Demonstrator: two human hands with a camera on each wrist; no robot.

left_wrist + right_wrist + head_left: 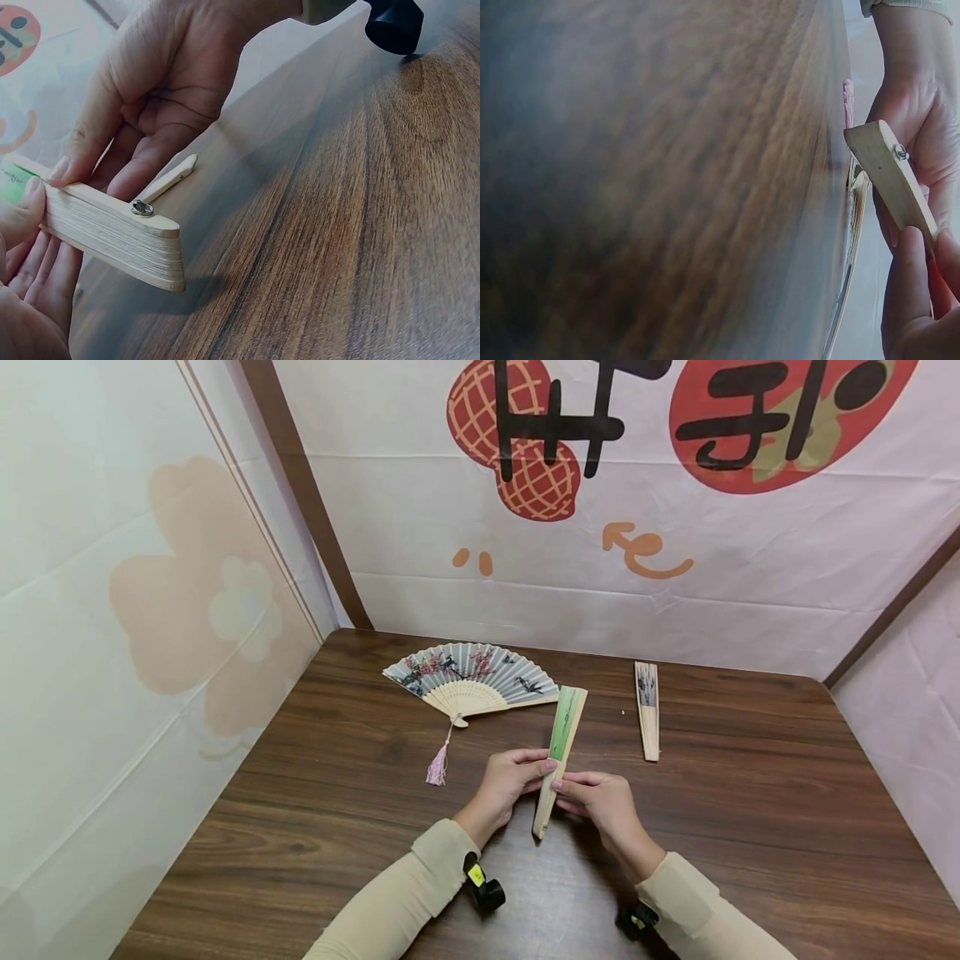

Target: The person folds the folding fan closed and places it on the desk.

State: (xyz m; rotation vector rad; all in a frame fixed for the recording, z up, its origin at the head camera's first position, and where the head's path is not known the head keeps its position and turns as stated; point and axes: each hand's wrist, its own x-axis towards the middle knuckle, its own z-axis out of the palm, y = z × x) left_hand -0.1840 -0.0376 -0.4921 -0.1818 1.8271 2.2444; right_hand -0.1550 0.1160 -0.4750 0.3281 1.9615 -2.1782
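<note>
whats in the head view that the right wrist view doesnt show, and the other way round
Only the head view shows the second folded fan with its grey leaf, and the red peanut print on the backdrop.

Only the right wrist view clearly shows the small metal loop at the held fan's end.

Both show the held folded fan between left hand and right hand, the open fan, its pink tassel and the wood-grain table.

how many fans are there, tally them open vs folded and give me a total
Open: 1 (flowered fan)
Folded: 2 (green fan, grey fan)
Total: 3
</note>
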